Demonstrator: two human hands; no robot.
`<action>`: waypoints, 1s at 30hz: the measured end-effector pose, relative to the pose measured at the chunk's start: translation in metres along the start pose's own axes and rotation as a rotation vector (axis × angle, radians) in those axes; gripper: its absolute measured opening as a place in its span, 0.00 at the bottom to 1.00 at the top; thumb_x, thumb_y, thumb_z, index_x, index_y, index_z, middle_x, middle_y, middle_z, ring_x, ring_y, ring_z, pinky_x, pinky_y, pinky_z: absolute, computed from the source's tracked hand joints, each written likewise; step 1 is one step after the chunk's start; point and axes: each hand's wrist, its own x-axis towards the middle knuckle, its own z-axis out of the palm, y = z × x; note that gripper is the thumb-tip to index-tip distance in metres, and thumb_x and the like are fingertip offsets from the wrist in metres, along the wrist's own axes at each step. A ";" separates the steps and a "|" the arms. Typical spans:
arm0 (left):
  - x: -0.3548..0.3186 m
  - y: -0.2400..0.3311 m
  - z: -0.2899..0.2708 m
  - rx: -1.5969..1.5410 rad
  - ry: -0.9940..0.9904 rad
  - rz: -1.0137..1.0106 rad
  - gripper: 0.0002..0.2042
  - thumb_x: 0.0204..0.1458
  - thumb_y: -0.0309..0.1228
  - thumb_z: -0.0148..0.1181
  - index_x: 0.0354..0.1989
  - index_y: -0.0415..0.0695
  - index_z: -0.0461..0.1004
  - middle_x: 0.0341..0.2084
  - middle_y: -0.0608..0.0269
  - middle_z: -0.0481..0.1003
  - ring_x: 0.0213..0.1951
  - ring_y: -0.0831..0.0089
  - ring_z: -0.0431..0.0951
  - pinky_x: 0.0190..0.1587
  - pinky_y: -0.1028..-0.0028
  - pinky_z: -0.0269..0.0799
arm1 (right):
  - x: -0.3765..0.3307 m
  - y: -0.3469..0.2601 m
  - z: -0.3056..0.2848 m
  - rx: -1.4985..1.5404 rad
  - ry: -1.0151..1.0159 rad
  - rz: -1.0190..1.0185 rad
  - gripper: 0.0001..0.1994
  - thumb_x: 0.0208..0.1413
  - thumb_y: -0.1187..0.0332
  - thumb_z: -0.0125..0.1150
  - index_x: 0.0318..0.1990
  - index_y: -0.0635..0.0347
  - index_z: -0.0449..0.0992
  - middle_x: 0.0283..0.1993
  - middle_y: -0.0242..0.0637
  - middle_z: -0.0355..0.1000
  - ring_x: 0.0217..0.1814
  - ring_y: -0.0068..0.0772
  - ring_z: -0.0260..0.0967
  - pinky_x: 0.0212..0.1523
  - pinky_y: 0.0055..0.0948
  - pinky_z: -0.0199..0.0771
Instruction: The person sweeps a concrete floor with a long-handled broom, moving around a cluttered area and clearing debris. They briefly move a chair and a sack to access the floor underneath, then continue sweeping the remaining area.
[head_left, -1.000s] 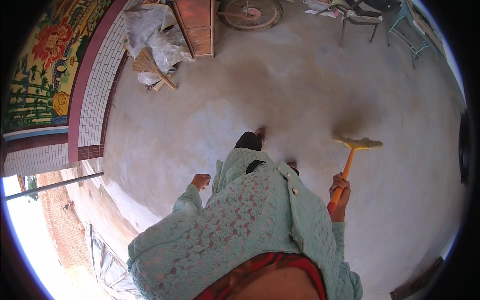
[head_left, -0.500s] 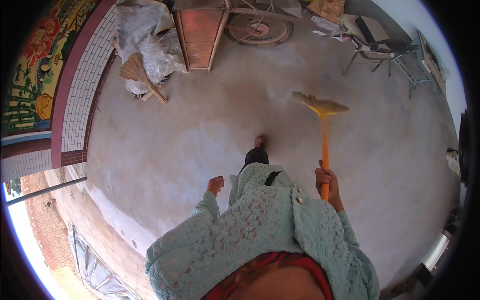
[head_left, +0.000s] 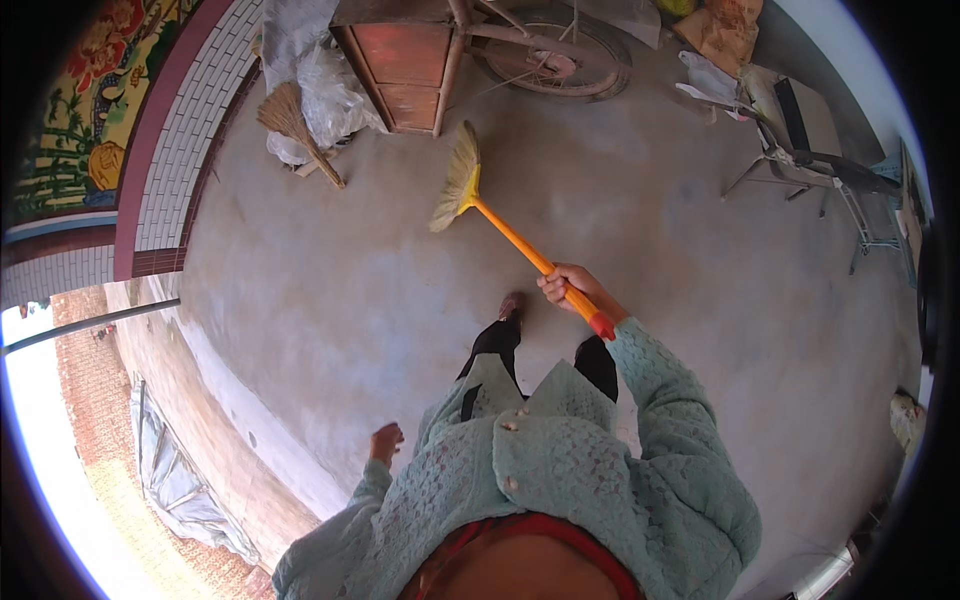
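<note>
My right hand (head_left: pixel 570 287) is wrapped round the orange handle of a broom (head_left: pixel 520 245), just above its red end. The broom slants up and to the left, and its fanned, pale bristles spread out from a yellow collar. At the lower left, beside the hem of my pale green knitted jacket, hangs my left hand (head_left: pixel 386 443). Its fingers are curled in, and nothing shows in them. Whether the bristles touch the concrete floor (head_left: pixel 340 300) I cannot tell.
A rusty cart (head_left: pixel 395 70) with a spoked wheel (head_left: pixel 560 65) stands ahead. Left of it lie a straw hand broom (head_left: pixel 290 118) and clear plastic sheeting (head_left: pixel 335 95), near a brick-patterned wall (head_left: pixel 185 130). A chair (head_left: pixel 800 150) stands at the right.
The broom has swung from the right to the left, its head now near the cart. My right hand has moved forward and left; my left hand is lower and further left.
</note>
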 end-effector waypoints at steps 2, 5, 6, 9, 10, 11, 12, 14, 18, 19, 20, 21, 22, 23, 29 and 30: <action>-0.002 -0.059 0.007 0.034 0.024 -0.160 0.09 0.45 0.36 0.52 0.33 0.48 0.71 0.24 0.69 0.71 0.28 0.76 0.74 0.24 0.70 0.65 | 0.027 -0.040 -0.002 0.038 0.054 0.059 0.08 0.45 0.78 0.42 0.35 0.69 0.56 0.21 0.29 0.55 0.14 0.12 0.53 0.16 0.10 0.60; 0.040 -0.116 -0.001 1.296 -0.225 0.819 0.08 0.41 0.38 0.49 0.27 0.49 0.70 0.24 0.61 0.72 0.28 0.62 0.74 0.26 0.65 0.70 | 0.021 -0.086 -0.034 0.237 -0.007 -0.041 0.09 0.45 0.78 0.42 0.34 0.73 0.55 0.24 0.34 0.57 0.15 0.13 0.55 0.16 0.10 0.62; 0.043 -0.114 0.005 1.304 -0.247 0.801 0.08 0.41 0.37 0.49 0.29 0.50 0.70 0.25 0.60 0.73 0.29 0.62 0.74 0.26 0.65 0.70 | 0.015 -0.098 -0.041 0.303 -0.056 -0.087 0.09 0.45 0.78 0.42 0.34 0.74 0.55 0.25 0.35 0.57 0.15 0.13 0.57 0.16 0.10 0.62; 0.047 -0.081 0.023 1.141 -0.245 0.876 0.10 0.43 0.36 0.50 0.34 0.50 0.71 0.28 0.61 0.74 0.30 0.65 0.75 0.27 0.66 0.69 | -0.030 -0.101 -0.084 0.318 -0.054 -0.247 0.09 0.45 0.78 0.41 0.34 0.74 0.54 0.25 0.38 0.57 0.16 0.14 0.59 0.16 0.10 0.63; 0.042 -0.059 0.029 1.057 -0.232 0.925 0.11 0.44 0.36 0.50 0.36 0.50 0.71 0.28 0.61 0.74 0.30 0.66 0.75 0.28 0.66 0.69 | -0.047 -0.099 -0.101 0.373 -0.113 -0.278 0.09 0.46 0.78 0.41 0.35 0.75 0.55 0.25 0.38 0.57 0.17 0.15 0.59 0.16 0.10 0.64; 0.028 -0.040 0.033 0.840 -0.300 0.722 0.11 0.44 0.36 0.50 0.37 0.50 0.71 0.29 0.62 0.74 0.31 0.67 0.75 0.28 0.66 0.69 | -0.062 -0.094 -0.116 0.420 -0.173 -0.302 0.10 0.46 0.77 0.41 0.35 0.75 0.55 0.25 0.39 0.58 0.17 0.16 0.60 0.16 0.11 0.65; -0.008 -0.010 0.053 0.544 -0.319 0.514 0.12 0.45 0.36 0.51 0.38 0.49 0.70 0.29 0.63 0.74 0.31 0.69 0.75 0.29 0.67 0.68 | -0.074 -0.090 -0.119 0.463 -0.166 -0.331 0.10 0.47 0.78 0.41 0.36 0.76 0.56 0.26 0.40 0.59 0.18 0.16 0.60 0.16 0.12 0.65; -0.042 0.051 0.062 0.386 -0.259 0.287 0.13 0.46 0.36 0.51 0.40 0.48 0.70 0.29 0.66 0.73 0.32 0.72 0.74 0.30 0.68 0.67 | -0.115 -0.074 -0.131 0.564 -0.166 -0.449 0.10 0.48 0.78 0.41 0.37 0.76 0.57 0.28 0.42 0.60 0.18 0.18 0.61 0.17 0.15 0.67; -0.004 0.065 0.056 0.628 -0.191 0.244 0.13 0.45 0.36 0.52 0.39 0.46 0.70 0.28 0.67 0.73 0.33 0.74 0.74 0.30 0.70 0.67 | -0.185 -0.028 -0.145 0.618 -0.183 -0.683 0.11 0.48 0.79 0.40 0.41 0.72 0.59 0.30 0.44 0.61 0.18 0.17 0.60 0.17 0.14 0.67; 0.000 0.066 0.057 0.648 -0.211 0.273 0.13 0.45 0.36 0.52 0.39 0.46 0.70 0.28 0.67 0.73 0.33 0.74 0.74 0.30 0.70 0.67 | -0.196 -0.014 -0.133 0.584 -0.146 -0.723 0.12 0.48 0.80 0.39 0.42 0.71 0.59 0.30 0.43 0.61 0.17 0.16 0.59 0.17 0.14 0.67; 0.002 0.073 0.060 0.654 -0.233 0.288 0.13 0.45 0.36 0.52 0.39 0.46 0.71 0.28 0.67 0.73 0.33 0.74 0.74 0.30 0.70 0.67 | -0.207 0.002 -0.113 0.551 -0.112 -0.768 0.12 0.49 0.80 0.38 0.43 0.71 0.59 0.29 0.42 0.61 0.17 0.15 0.58 0.17 0.13 0.66; 0.007 0.076 0.061 0.657 -0.256 0.303 0.13 0.45 0.35 0.52 0.38 0.46 0.71 0.28 0.67 0.73 0.33 0.74 0.74 0.30 0.71 0.67 | -0.215 0.016 -0.097 0.518 -0.076 -0.810 0.13 0.49 0.80 0.38 0.44 0.71 0.59 0.28 0.41 0.61 0.17 0.15 0.57 0.17 0.13 0.66; 0.003 0.083 0.065 0.639 -0.281 0.299 0.13 0.45 0.35 0.52 0.38 0.46 0.71 0.28 0.67 0.73 0.33 0.74 0.74 0.30 0.71 0.67 | -0.221 0.024 -0.088 0.549 -0.095 -0.850 0.13 0.49 0.80 0.38 0.44 0.70 0.59 0.28 0.40 0.61 0.17 0.15 0.56 0.17 0.13 0.65; -0.009 0.091 0.073 0.617 -0.307 0.294 0.13 0.44 0.35 0.52 0.39 0.46 0.71 0.28 0.67 0.73 0.33 0.74 0.74 0.30 0.71 0.67 | -0.226 0.029 -0.079 0.575 -0.109 -0.882 0.13 0.49 0.80 0.38 0.44 0.69 0.59 0.27 0.40 0.60 0.17 0.15 0.55 0.16 0.13 0.65; -0.038 0.113 0.088 0.545 -0.274 0.198 0.15 0.45 0.36 0.52 0.42 0.45 0.69 0.29 0.65 0.73 0.34 0.72 0.74 0.32 0.70 0.67 | -0.198 -0.055 -0.156 0.676 -0.287 -1.013 0.08 0.50 0.77 0.40 0.39 0.69 0.60 0.26 0.37 0.59 0.16 0.15 0.57 0.15 0.13 0.64; -0.039 0.110 0.088 0.533 -0.264 0.190 0.16 0.45 0.36 0.53 0.42 0.45 0.69 0.29 0.65 0.73 0.34 0.72 0.74 0.32 0.69 0.67 | -0.190 -0.088 -0.180 0.641 -0.311 -1.027 0.07 0.51 0.76 0.40 0.38 0.69 0.60 0.27 0.38 0.59 0.17 0.16 0.57 0.15 0.14 0.64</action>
